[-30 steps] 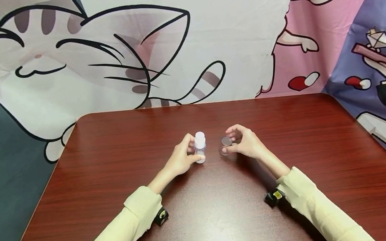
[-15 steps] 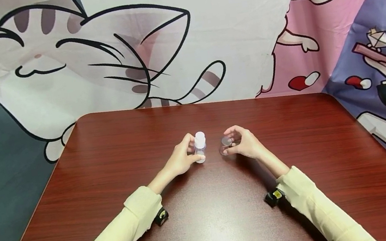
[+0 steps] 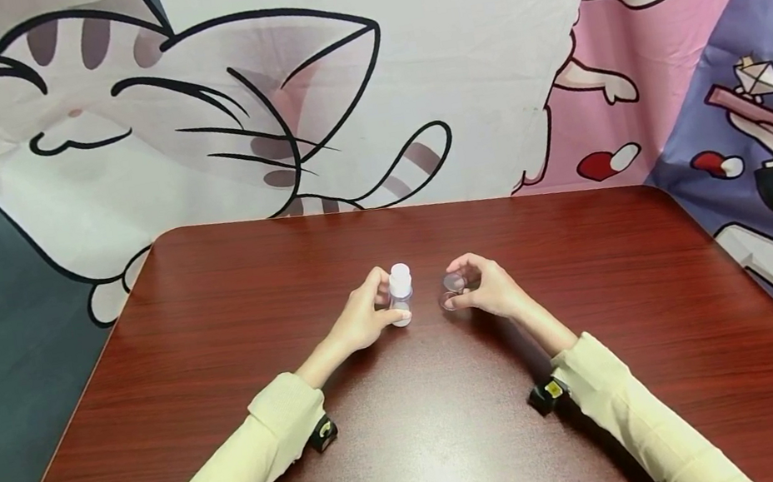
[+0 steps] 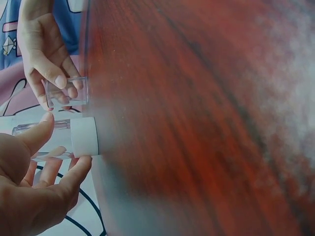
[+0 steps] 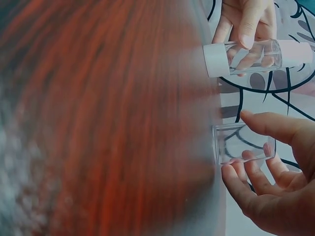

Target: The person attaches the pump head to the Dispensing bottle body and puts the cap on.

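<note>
just below the centre of the head view, the left hand point(image 3: 362, 313) grips a white-capped clear bottle point(image 3: 400, 294) standing upright on the table point(image 3: 398, 408), while just right of it the right hand point(image 3: 494, 288) curls round a clear cup point(image 3: 452, 283).

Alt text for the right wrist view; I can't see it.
The right hand curls around a small clear container at lower right. Above it in the picture, the left hand holds a clear bottle with white ends. Blurred reddish-brown table fills the left, with a line-drawn backdrop behind.
</note>
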{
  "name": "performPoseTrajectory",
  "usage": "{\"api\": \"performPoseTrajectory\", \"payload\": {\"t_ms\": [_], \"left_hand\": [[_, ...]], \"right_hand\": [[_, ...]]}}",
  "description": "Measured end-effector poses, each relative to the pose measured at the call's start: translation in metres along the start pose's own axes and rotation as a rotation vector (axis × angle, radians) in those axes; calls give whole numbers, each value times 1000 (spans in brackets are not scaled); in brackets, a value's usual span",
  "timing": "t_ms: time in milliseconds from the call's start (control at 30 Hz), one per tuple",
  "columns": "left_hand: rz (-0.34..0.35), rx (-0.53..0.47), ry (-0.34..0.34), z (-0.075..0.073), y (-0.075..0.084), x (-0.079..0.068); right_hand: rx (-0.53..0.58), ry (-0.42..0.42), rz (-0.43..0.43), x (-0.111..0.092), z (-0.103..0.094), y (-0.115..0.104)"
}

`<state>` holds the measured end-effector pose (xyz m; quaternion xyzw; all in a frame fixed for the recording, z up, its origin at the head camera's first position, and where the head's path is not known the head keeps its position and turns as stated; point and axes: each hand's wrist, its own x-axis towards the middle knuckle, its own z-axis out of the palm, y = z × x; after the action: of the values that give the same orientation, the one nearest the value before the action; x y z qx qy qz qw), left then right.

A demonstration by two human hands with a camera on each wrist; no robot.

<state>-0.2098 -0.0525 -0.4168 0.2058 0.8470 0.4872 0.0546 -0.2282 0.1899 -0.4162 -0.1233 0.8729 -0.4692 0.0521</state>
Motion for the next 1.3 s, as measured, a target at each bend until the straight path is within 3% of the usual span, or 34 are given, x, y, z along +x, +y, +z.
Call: {"api": "performPoseTrajectory", "payload": {"t_ms": [933, 1300], "left_hand": [[-6, 14, 3, 0, 1, 0], [-9, 22, 4, 0, 0, 0]], "right_hand": [[-63, 8, 23, -2, 0, -3], [-79, 36, -12, -1, 1, -3]]}}
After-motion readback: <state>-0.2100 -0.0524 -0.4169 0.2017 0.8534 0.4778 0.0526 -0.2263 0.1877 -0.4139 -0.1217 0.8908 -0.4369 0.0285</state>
